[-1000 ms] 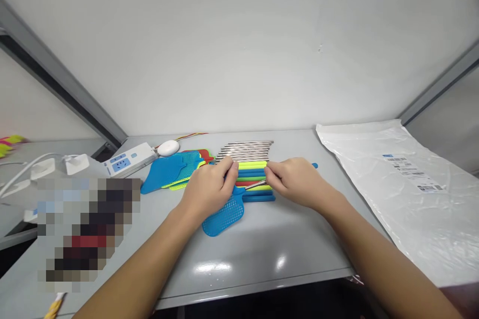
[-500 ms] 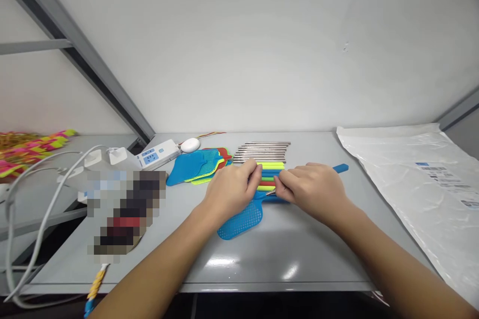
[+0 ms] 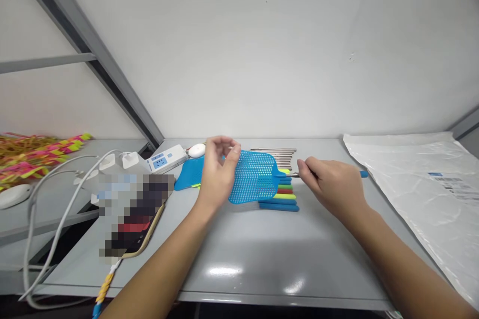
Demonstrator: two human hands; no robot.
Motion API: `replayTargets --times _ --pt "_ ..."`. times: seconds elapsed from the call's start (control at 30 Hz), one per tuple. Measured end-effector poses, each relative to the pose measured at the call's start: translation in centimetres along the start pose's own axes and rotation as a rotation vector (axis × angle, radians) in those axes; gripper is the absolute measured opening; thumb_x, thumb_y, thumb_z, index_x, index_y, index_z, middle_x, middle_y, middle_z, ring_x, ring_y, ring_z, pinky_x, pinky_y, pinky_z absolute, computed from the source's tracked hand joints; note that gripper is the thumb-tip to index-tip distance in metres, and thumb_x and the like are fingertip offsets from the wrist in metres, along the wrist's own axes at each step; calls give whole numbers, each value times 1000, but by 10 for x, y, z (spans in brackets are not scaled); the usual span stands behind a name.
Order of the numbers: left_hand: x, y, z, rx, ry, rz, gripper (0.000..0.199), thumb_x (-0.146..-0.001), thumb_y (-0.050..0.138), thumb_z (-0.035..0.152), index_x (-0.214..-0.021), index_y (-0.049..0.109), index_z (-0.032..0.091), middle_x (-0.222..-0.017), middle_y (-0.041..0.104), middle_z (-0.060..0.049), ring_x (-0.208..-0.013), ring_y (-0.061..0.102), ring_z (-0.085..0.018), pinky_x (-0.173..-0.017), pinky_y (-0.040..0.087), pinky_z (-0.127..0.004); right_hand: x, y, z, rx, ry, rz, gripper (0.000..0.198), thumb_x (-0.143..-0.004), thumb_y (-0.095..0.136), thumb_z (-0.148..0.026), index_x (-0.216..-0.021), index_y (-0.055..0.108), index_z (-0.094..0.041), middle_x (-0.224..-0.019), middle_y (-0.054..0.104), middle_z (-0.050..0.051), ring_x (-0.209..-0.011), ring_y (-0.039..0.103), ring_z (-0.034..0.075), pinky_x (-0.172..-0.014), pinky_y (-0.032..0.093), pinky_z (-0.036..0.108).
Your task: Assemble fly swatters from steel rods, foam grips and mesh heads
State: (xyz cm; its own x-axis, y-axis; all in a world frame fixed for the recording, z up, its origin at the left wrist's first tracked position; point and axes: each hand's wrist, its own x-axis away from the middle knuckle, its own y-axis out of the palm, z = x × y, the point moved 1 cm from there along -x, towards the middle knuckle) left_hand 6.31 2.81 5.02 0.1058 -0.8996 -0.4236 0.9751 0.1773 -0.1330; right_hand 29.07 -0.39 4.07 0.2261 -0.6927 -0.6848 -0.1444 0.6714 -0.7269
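Note:
A blue fly swatter (image 3: 254,177) with a perforated head and a metal rod is held up above the table. My right hand (image 3: 333,184) is closed around its handle, and the blue handle end (image 3: 363,174) sticks out to the right. At the left edge of the swatter head is my left hand (image 3: 219,172), its fingers curled and the thumb against the top corner. Beneath the swatter lies a row of coloured handle tubes (image 3: 279,206) in blue, yellow, red and green. Several metal rods (image 3: 275,150) lie behind them. More blue swatter heads (image 3: 189,174) are partly hidden behind my left hand.
At the left are a white power strip (image 3: 166,158), a phone (image 3: 144,229) with a cable, and chargers (image 3: 130,160). A white plastic package (image 3: 404,179) covers the table's right side. Bright pink and yellow woven strands (image 3: 45,154) lie at the far left.
The swatter head has risen and turned level from lying low on the table. My left hand moved left from the rod to the head's edge; my right hand shifted right with the handle.

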Motion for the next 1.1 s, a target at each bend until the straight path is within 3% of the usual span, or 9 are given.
replayTargets --times 0.1,0.17,0.4,0.8,0.97,1.1 --pt "5 9 -6 320 -376 -258 34 -86 56 46 -106 55 19 -97 67 -7 -84 65 -21 -73 53 -35 0 -1 5 13 40 -6 46 -95 40 -36 -53 42 -18 -41 37 -3 -41 27 10 -48 12 27" --pt "10 14 -7 430 -496 -392 36 -83 61 45 -106 60 17 -100 69 -9 -85 67 -23 -74 54 -37 0 -1 7 11 50 -33 47 -96 40 -39 -54 43 -19 -42 39 -3 -42 29 10 -48 13 27" --pt "3 5 -8 429 -515 -395 31 -79 69 40 -97 67 15 -98 73 -9 -84 69 -23 -80 55 -38 -6 -4 25 -181 -102 -294 37 -94 42 -50 -79 58 -21 -65 63 -1 -57 50 14 -59 29 27" --pt "-3 0 -15 399 -554 -369 36 -75 73 39 -100 69 14 -103 72 -12 -89 69 -25 -81 56 -39 -3 -2 27 -31 -127 -174 52 -95 34 -56 -61 45 -20 -50 49 -4 -43 36 10 -48 11 26" --pt "-7 -9 -8 423 -564 -361 31 -75 74 34 -101 69 16 -101 73 -11 -85 70 -23 -77 57 -36 -3 4 24 -179 -82 -267 45 -95 38 -53 -67 48 -20 -53 50 -4 -46 40 10 -49 18 25" --pt "-11 -11 -10 580 -590 -353 30 -78 71 35 -100 68 15 -97 72 -11 -79 69 -22 -70 58 -34 -5 3 27 -325 -2 -350 38 -96 39 -50 -76 54 -21 -63 58 -3 -53 47 10 -52 26 24"
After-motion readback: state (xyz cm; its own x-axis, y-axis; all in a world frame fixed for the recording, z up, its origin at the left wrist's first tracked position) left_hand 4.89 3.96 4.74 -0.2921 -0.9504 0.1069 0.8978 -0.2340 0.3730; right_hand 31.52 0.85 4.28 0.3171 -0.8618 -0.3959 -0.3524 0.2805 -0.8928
